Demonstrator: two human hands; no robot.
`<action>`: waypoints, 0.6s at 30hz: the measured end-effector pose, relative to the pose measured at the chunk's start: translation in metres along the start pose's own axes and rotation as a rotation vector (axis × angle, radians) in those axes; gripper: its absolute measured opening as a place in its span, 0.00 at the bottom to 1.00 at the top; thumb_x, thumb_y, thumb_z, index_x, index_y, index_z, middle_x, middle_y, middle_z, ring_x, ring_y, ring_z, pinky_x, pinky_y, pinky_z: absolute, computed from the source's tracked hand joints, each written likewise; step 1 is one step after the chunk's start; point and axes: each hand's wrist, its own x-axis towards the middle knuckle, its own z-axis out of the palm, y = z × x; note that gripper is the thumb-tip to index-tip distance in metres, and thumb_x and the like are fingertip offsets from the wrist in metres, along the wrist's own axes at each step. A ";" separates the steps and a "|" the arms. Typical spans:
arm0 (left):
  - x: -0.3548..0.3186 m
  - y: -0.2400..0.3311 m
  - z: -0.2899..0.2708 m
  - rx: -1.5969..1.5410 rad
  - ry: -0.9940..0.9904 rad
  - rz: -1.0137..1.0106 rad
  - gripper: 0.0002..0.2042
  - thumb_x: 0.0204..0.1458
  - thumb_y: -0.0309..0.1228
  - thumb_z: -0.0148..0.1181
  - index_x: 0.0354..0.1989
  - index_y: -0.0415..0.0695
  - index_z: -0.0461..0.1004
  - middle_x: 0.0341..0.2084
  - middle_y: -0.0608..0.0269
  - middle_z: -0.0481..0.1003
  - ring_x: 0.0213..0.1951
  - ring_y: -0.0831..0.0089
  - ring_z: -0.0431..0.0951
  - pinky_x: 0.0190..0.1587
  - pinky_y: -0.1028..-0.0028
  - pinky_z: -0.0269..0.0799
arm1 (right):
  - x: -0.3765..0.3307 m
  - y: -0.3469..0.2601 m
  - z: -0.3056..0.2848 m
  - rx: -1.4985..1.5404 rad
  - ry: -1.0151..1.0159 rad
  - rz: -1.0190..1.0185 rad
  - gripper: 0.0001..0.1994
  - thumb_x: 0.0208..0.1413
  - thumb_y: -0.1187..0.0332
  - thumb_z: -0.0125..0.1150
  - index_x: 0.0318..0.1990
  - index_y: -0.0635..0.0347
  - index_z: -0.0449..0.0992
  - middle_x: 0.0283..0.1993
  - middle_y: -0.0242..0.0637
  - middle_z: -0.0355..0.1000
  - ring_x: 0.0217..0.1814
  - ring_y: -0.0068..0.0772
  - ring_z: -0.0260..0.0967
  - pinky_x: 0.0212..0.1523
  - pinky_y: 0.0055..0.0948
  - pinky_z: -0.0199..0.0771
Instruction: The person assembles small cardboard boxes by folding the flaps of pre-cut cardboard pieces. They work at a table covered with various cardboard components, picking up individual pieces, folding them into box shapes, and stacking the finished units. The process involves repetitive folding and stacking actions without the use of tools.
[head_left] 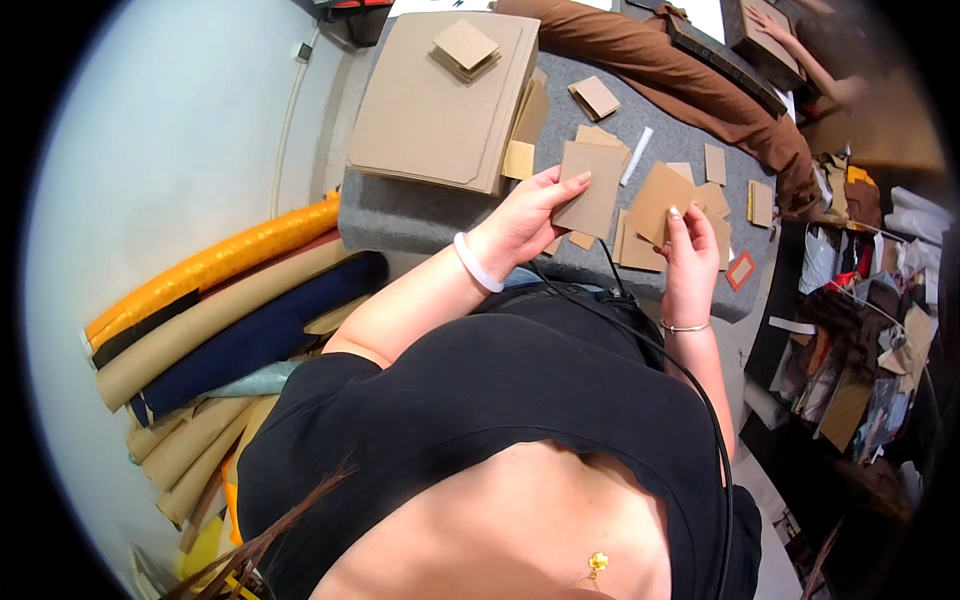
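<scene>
Between the thumb and fingers of my left hand (530,212) is a greyish-brown cardboard piece (588,190), held up over the near edge of the grey-covered table (400,212). My right hand (690,250) pinches a thinner tan card (660,200) by its lower right corner. The two pieces are close together, with a narrow gap between them. Below and behind them lie several loose brown card pieces (637,250), partly hidden by my hands. A small white strip (636,156) lies just beyond the held pieces.
At the table's far left stands a tall stack of large cardboard sheets (440,110), topped by small cards (466,48). Brown fabric (640,65) crosses the back. Another person's hand (768,25) rests on a box at the far right. Fabric rolls (220,310) lean at left; scraps (860,340) heap at right.
</scene>
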 end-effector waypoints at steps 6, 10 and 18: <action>0.005 0.008 -0.012 0.102 -0.117 -0.010 0.19 0.64 0.34 0.55 0.61 0.41 0.66 0.54 0.63 0.73 0.56 0.74 0.72 0.60 0.71 0.67 | -0.010 -0.005 0.031 0.046 -0.114 -0.068 0.14 0.64 0.69 0.59 0.54 0.67 0.75 0.46 0.32 0.76 0.44 0.17 0.71 0.41 0.19 0.72; 0.011 0.006 -0.013 0.150 -0.143 -0.023 0.20 0.65 0.34 0.53 0.63 0.41 0.64 0.55 0.63 0.72 0.57 0.74 0.71 0.61 0.71 0.66 | -0.019 -0.007 0.043 0.058 -0.142 -0.065 0.15 0.62 0.69 0.61 0.54 0.68 0.75 0.46 0.32 0.76 0.44 0.18 0.71 0.45 0.20 0.73; 0.014 0.006 0.000 0.018 -0.387 -0.121 0.32 0.64 0.37 0.53 0.74 0.50 0.48 0.66 0.52 0.61 0.65 0.58 0.65 0.67 0.56 0.61 | -0.037 -0.017 0.057 0.071 -0.200 -0.224 0.17 0.54 0.72 0.69 0.51 0.65 0.76 0.47 0.32 0.71 0.44 0.22 0.74 0.44 0.22 0.75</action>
